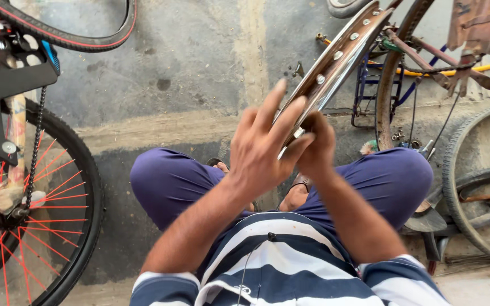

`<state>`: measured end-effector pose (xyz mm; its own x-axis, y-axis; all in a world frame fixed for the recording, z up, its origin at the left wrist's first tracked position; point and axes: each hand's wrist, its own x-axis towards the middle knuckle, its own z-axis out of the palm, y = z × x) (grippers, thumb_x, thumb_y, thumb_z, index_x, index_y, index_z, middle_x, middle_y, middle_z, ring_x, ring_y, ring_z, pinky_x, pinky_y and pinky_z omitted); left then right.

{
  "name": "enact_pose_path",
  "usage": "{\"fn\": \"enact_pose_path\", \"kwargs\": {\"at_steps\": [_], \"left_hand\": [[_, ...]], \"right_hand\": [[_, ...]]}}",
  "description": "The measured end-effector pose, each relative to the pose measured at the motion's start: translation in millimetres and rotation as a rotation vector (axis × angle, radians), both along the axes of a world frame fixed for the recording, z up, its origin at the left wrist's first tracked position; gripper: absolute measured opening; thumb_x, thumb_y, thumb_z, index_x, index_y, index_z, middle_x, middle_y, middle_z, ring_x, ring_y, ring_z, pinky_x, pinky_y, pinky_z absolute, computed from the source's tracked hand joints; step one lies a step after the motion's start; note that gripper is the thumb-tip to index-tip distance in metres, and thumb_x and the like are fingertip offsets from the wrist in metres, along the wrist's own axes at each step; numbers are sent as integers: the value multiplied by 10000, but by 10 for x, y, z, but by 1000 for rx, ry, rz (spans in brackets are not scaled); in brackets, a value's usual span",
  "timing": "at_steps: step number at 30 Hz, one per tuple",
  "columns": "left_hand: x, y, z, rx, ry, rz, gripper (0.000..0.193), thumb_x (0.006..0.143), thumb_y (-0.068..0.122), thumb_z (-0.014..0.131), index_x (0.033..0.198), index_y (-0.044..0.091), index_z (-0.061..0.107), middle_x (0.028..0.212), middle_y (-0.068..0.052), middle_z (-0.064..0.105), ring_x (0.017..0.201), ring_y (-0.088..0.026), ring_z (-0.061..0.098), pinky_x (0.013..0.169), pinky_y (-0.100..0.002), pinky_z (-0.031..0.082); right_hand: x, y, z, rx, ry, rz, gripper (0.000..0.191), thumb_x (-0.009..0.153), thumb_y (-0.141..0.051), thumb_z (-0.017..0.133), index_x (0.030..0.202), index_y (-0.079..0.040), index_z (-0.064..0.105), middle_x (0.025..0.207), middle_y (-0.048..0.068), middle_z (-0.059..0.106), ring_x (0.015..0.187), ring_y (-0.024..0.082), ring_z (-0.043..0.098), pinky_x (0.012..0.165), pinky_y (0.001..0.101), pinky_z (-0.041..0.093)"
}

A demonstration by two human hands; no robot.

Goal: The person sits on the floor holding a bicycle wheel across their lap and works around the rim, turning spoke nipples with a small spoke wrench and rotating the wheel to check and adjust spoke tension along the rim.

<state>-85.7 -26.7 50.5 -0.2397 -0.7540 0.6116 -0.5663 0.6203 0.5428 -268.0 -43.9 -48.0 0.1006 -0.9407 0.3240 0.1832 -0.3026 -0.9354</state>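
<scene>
A bare metal bicycle rim (341,54) with spoke nipples along its inner face stands on edge in front of me, running from my hands up to the top right. My left hand (265,141) lies flat against the rim's near end, fingers spread and pointing up. My right hand (316,150) is curled around the same end of the rim from the right side. Both hands sit above my knees, which are in purple trousers.
A bicycle wheel with red spokes and a chain (35,215) stands at the left. Another tyre (80,37) arcs across the top left. Rusty bicycle frames and a worn tyre (472,187) crowd the right. The concrete floor (188,73) lies ahead.
</scene>
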Motion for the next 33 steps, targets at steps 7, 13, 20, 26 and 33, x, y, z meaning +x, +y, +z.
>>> {"fn": "enact_pose_path", "kwargs": {"at_steps": [7,13,20,26,33], "left_hand": [[-387,-385,197,120,-48,-21,461,930,173,730,1372,106,617,1427,-180,614,1085,-377,674,934,-445,555],[-98,12,-18,-26,25,5,387,981,140,741,1336,29,635,1425,-219,609,1066,-378,690,943,-428,564],[73,336,-301,-36,75,52,386,962,129,776,1318,43,652,1424,-225,619,921,-325,702,813,-386,581],[133,318,-277,-38,78,54,369,983,153,765,1320,62,647,1453,-214,607,981,-338,714,876,-402,587],[169,314,-313,-17,145,17,472,970,191,787,1345,24,553,1451,-239,592,957,-336,709,869,-399,587]], "right_hand": [[-234,-46,-465,33,-85,117,166,1024,28,593,1179,10,648,1079,19,700,993,60,627,860,235,537],[-268,219,-332,74,-168,17,160,1013,27,642,1172,29,657,1254,115,686,1095,135,658,942,273,549],[-29,243,-427,-151,-53,0,142,1036,-13,682,1163,34,640,1346,152,638,1204,175,650,1033,287,543],[30,-35,-441,270,-454,175,159,1147,-40,645,1151,94,730,1028,111,718,937,125,651,866,264,531],[270,53,-277,132,-230,62,304,925,72,783,1166,-22,621,1129,113,719,1041,166,700,925,333,583]]}}
